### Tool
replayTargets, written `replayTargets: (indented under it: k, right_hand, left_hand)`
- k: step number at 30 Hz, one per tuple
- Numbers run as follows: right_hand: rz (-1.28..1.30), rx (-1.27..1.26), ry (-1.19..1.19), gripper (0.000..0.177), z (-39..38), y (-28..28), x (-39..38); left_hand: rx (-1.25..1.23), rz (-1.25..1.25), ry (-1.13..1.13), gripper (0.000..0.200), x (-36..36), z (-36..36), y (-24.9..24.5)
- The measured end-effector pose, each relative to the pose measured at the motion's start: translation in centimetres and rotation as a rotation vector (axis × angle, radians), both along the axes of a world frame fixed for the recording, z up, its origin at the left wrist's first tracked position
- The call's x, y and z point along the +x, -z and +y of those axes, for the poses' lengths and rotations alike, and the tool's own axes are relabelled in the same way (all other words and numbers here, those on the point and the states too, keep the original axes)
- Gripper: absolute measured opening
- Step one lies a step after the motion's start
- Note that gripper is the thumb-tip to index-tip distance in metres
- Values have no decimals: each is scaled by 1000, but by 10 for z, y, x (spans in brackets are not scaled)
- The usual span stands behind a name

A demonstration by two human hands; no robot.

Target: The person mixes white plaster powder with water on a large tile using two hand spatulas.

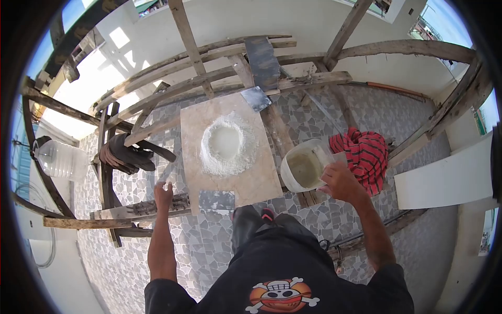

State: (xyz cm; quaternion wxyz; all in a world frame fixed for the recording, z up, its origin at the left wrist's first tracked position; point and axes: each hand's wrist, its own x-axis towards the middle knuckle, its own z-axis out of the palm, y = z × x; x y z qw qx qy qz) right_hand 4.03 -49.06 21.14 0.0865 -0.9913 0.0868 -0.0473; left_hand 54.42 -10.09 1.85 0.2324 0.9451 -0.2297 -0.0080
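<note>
My right hand (339,180) grips the rim of a white plastic bucket (289,180), which is tilted and has murky, greenish-grey water in it. To its left, a beige board (194,157) carries a ring of white powder (209,162) with a pool of pale liquid in its middle. My left hand (163,195) is raised beside the board's near left corner, fingers loosely bent and apart, holding nothing. A powder-smeared metal plate (216,200) lies at the board's near edge. Another such plate (255,98) rests at its far right corner.
A red striped cloth (361,159) lies right of the bucket. Wooden beams (157,102) surround the board, with a dark cloth (125,154) draped on the left and a clear plastic jug (61,159) hanging beyond. A long grey panel (262,62) leans at the back. Patterned tile (314,238) covers the floor.
</note>
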Motion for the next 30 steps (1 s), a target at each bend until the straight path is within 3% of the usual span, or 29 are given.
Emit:
replayTargets:
  k: [16,21,24,30]
  right_hand:
    - [-44,65,67,34,2,2,9]
    - [-56,66,61,34,2,4,11]
    - [-64,64,49,35,1,6,10]
    - [-104,70,29,36,3,7,10]
  left_hand:
    - [36,33,-54,42,-8,-9,-11]
    - [33,140,0,64,2,-1,-1]
    - [63,327,-7,74,2,-3,-13]
    - [161,458,151,85,18,2,-3]
